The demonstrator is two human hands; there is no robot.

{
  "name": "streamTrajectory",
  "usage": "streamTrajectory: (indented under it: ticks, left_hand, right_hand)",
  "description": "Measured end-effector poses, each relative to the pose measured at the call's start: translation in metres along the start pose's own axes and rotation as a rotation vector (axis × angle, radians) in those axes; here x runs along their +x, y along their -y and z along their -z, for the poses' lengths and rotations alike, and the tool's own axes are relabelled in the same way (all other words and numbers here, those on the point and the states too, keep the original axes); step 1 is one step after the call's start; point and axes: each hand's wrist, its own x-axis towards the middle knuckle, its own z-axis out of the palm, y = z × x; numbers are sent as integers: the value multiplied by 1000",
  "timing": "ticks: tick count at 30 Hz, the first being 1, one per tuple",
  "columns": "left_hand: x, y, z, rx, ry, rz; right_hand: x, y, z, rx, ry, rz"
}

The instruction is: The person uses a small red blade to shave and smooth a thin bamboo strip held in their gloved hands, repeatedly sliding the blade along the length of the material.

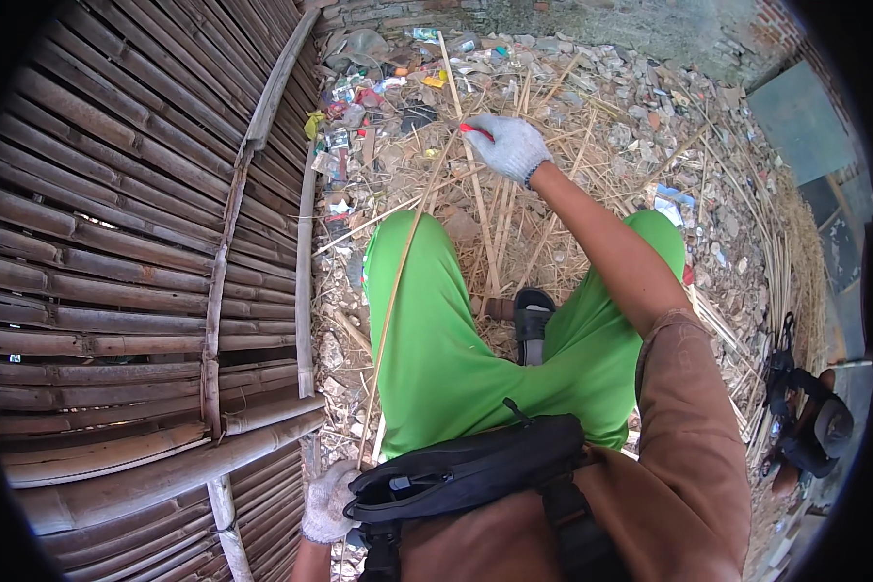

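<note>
A long, thin bamboo strip [395, 291] runs from beside my left hip, over my left knee, up toward my right hand. My left hand [328, 501], in a pale work glove, is closed around its lower part beside the black bag. At the far end, my right hand [507, 147], also gloved, reaches forward with its fingers closed on a small red object [476, 132]. Only the red part pokes out past the thumb, so its kind is hidden. The strip's far end meets the fingers there; whether they also pinch it I cannot tell.
A bamboo slat wall [136, 242] stands close on my left. Loose bamboo strips [495, 228], shavings and rubble litter the ground ahead. Coloured rubbish [369, 97] lies by the back wall [630, 34]. Right of me are a strip bundle [781, 228] and a dark object [815, 427].
</note>
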Motion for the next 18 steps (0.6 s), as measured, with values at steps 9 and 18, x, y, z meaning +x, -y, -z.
streamTrajectory:
  ticks: [9, 18]
  left_hand:
    - [23, -30, -103, 1308, 80, -463]
    - [108, -59, -269, 734, 249, -257]
  right_hand:
    - [1, 79, -29, 897, 182, -520]
    - [10, 46, -49, 513, -38, -457]
